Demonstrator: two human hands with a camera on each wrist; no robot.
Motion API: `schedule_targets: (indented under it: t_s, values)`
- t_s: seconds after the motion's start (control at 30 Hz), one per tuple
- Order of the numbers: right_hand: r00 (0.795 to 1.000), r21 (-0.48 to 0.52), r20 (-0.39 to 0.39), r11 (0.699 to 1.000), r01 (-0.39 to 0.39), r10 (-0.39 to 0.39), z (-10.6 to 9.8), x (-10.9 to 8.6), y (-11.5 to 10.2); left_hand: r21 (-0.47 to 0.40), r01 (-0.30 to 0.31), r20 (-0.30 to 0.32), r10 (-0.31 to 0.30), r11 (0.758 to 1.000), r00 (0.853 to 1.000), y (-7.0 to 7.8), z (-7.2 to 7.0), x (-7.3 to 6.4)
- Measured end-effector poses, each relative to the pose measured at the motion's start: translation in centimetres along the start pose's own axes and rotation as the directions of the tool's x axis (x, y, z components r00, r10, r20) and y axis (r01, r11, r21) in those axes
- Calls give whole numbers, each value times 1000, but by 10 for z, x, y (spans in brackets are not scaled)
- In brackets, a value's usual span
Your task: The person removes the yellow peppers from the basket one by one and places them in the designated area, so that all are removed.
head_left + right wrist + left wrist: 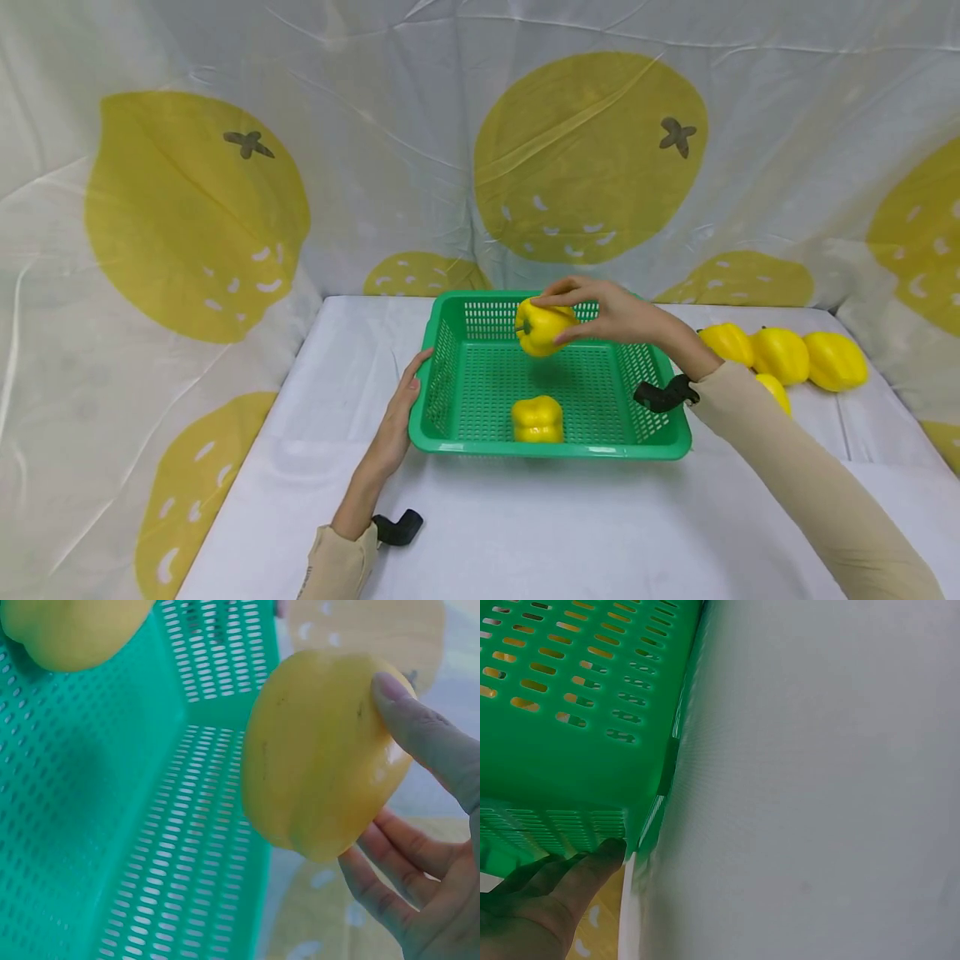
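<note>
Over the far half of a green plastic basket [551, 451], my right hand [617, 312] holds a yellow bell pepper [542, 332] between thumb and fingers, its green stem facing left. The right wrist view shows the thumb on one side of this pepper [322, 757] and the fingertips on the other. Another yellow bell pepper [537, 419] lies in the basket near its front wall. My left hand [397, 421] rests against the basket's left side, fingers extended. In the left wrist view, those fingers [581, 881] lie along the outside of the perforated wall.
Several yellow bell peppers [780, 354] lie on the white-covered table [525, 533] to the right of the basket, one partly hidden by the right sleeve. A lemon-print cloth [397, 150] hangs behind and at both sides.
</note>
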State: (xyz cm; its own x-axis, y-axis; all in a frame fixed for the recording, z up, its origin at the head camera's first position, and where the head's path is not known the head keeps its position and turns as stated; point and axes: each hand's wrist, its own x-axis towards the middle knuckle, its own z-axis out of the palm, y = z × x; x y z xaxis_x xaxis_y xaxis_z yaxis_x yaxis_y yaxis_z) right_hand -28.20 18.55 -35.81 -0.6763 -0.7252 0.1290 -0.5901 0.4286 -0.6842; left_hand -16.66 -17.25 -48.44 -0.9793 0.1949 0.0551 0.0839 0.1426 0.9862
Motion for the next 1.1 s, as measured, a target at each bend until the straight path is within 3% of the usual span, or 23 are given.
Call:
schedule_targets:
  t_s: [0.4,0.73,0.9,1.1]
  values:
    - [987,-96,-142,994,62,-75,-20,-37,-13,-34,-34,5,35,999,999,-2,-3,2]
    - [967,-125,-248,988,-95,62,-25,-83,-25,-32,-38,10,39,999,999,-2,-2,3]
    - [941,-166,-331,978,-125,64,-26,-106,-28,-32,-36,14,36,999,999,-3,-3,3]
    - [908,-128,-399,973,-192,127,-21,-130,-20,-23,-31,7,31,999,999,-6,-6,4]
